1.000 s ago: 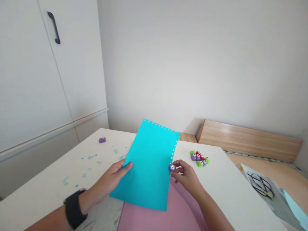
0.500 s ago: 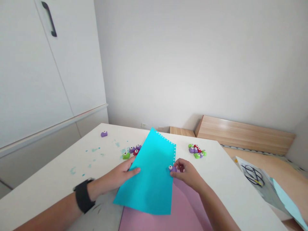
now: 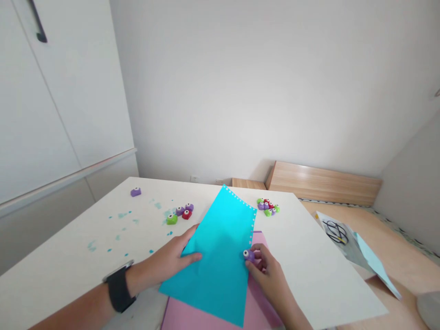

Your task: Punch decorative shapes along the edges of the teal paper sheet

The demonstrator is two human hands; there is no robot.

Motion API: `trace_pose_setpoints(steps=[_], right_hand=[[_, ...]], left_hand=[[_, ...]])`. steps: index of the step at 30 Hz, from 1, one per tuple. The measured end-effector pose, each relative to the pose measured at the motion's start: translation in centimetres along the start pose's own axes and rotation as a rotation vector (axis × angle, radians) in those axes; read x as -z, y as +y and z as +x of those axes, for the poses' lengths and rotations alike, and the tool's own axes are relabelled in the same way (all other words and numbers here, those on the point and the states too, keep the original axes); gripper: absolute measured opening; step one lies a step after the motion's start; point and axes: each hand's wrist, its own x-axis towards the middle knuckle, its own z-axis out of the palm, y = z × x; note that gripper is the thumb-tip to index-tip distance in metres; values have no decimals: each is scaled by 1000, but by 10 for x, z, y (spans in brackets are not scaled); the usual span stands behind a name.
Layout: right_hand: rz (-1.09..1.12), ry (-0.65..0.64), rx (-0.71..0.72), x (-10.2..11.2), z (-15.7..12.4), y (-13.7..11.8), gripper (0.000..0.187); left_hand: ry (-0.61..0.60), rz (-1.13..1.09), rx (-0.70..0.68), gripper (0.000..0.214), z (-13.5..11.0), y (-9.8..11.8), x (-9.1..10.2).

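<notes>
Right fingers [image 3: 260,259] clamp a purple craft punch [image 3: 249,255] on the edge of the blue paper [image 3: 220,275]; left fingers [image 3: 190,254], close together, press flat on the sheet.

Card sheet [image 3: 220,270] lies on a second sheet [image 3: 192,314] on the table [image 3: 85,229]. You have one punch cluster [image 3: 179,214] left of its far end, another cluster [image 3: 267,207] right of it, a lone punch [image 3: 135,192] farther left, and a held punch [image 3: 249,255] at its right edge, in your right fingers [image 3: 261,270].
</notes>
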Motion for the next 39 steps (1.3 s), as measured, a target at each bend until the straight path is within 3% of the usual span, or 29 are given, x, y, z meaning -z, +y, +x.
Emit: trace_pose_setpoints(steps=[4, 7, 11, 15, 22, 29, 39], right_hand=[[368, -99, -88, -6, -3, 0, 41], [550, -84, -91, -11, -7, -4, 47], [538, 91, -77, -13, -10, -7, 40], [528, 190, -86, -13, -8, -5, 43], [682, 109, -197, -8, -11, -7, 42], [717, 43, -223, -1, -19, -14, 47], [840, 70, -150, -5, -21, -16, 41]], left_hand=[[29, 11, -21, 77, 1, -4, 0], [63, -24, -18, 77, 1, -4, -1], [-7, -185, 11, 67, 0, 3, -4], [-133, -385, 143, 53, -1, 10, -6], [-246, -698, 328, 51, -3, 17, -11], [-152, -680, 381, 62, -1, 14, -10], [-168, -688, 377, 53, -2, 21, -10]])
